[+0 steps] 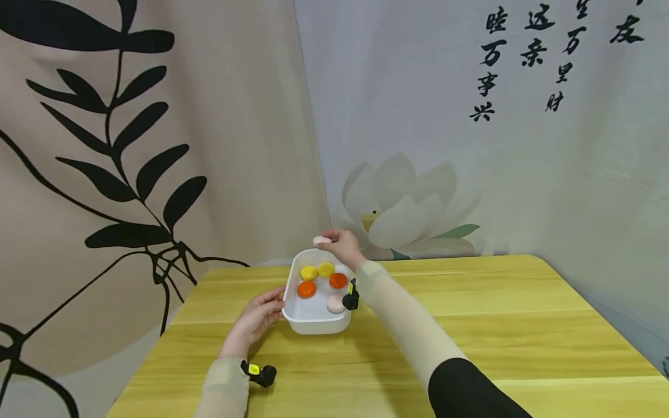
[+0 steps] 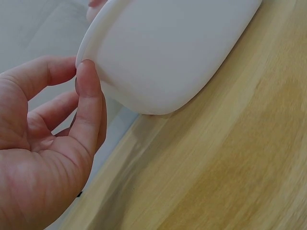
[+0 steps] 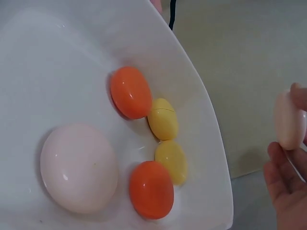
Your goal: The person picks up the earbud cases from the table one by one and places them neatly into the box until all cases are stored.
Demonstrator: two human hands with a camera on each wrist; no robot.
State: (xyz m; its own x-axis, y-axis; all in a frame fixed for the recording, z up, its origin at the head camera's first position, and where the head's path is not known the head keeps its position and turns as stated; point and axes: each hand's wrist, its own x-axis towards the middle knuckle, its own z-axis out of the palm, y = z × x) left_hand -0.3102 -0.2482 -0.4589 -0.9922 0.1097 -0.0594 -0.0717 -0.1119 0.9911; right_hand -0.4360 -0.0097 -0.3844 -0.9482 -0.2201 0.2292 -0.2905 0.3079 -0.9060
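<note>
A white plastic tub [image 1: 317, 327] is at the far part of the table. My left hand [image 1: 259, 316] pinches its left rim between thumb and fingers, as the left wrist view shows close up. Beyond the tub's far rim, my right hand [image 1: 343, 247] holds a pale pink egg [image 3: 285, 122] in its fingertips. Inside the tub lie an orange egg [image 3: 130, 92], another orange egg [image 3: 151, 191], a yellow egg [image 3: 163, 120] with a seam, a second yellow egg [image 3: 171, 162], and a pale pink egg [image 3: 79, 167]. Whether the tub rests fully on the table cannot be told.
The wooden table [image 1: 496, 348] extends to both sides and in front of the tub. Close behind its far edge hangs a cloth backdrop [image 1: 251, 145] with printed leaves, a lotus and writing. Black cameras are strapped to both wrists.
</note>
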